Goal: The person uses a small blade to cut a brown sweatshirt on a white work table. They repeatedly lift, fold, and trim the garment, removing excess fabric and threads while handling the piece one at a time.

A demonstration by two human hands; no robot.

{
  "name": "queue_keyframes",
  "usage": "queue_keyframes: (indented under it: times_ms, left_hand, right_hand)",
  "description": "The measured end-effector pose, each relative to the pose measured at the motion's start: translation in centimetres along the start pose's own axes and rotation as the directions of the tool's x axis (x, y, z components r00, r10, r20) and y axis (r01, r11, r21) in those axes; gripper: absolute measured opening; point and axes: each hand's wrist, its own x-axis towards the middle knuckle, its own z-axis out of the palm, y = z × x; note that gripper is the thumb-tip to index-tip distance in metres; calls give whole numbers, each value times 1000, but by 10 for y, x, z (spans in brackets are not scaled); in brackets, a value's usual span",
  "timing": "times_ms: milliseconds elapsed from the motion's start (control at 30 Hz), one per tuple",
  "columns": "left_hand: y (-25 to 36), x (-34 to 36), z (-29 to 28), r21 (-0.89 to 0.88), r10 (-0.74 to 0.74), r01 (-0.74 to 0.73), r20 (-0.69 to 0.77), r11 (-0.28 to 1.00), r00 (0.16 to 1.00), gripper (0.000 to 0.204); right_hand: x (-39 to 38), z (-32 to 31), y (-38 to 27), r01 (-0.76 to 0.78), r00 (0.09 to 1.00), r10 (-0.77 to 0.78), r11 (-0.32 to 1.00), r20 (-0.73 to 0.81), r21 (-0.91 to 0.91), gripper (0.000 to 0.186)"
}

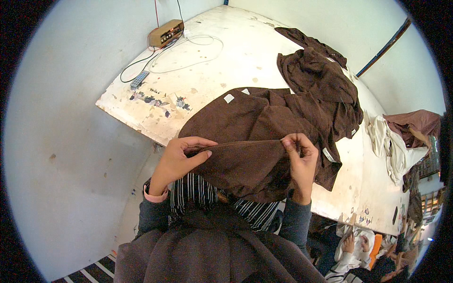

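Note:
A dark brown fabric piece [245, 165] is stretched between my two hands, its upper edge pulled nearly straight. My left hand [181, 158] pinches that edge at its left end, thumb on the near side and fingers behind. At the other end, my right hand [300, 155] grips the same edge between thumb and fingertips. The lower part of the piece hangs toward my lap. Behind it, more brown fabric [321, 78] lies rumpled across the table, with small white labels [229, 98] on it.
The pale, stained table [245, 52] carries a brown box-shaped device [166, 33] with cables and a grey remote control [139, 79] at the far left. White cloth [394, 151] hangs over its right side. At the lower right, another person's hand [348, 244] is near white fabric.

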Motion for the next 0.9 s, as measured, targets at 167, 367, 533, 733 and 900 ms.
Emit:
queue_keyframes:
  times_ms: [167,367,533,733,900]
  left_hand:
    - [-11,-3,-4,134,128,-114,-97,984,987,19]
    - [-12,-4,7,-95,60,-79,-188,992,980,33]
    - [-2,-18,25,314,305,-322,103,893,947,50]
    - [-63,0,36,687,415,-433,207,583,886,33]
    - [-68,10,30,649,409,-480,271,591,871,22]
  right_hand:
    - [0,-10,3,-174,979,176,984,-103,27,16]
    - [-1,-18,12,-169,962,174,985,-210,45,22]
    - [-3,-17,31,-186,962,189,982,-196,34,20]
    - [1,-20,54,-54,978,26,990,-205,-130,18]
    - [-4,-18,80,-191,973,44,707,-228,-681,18]
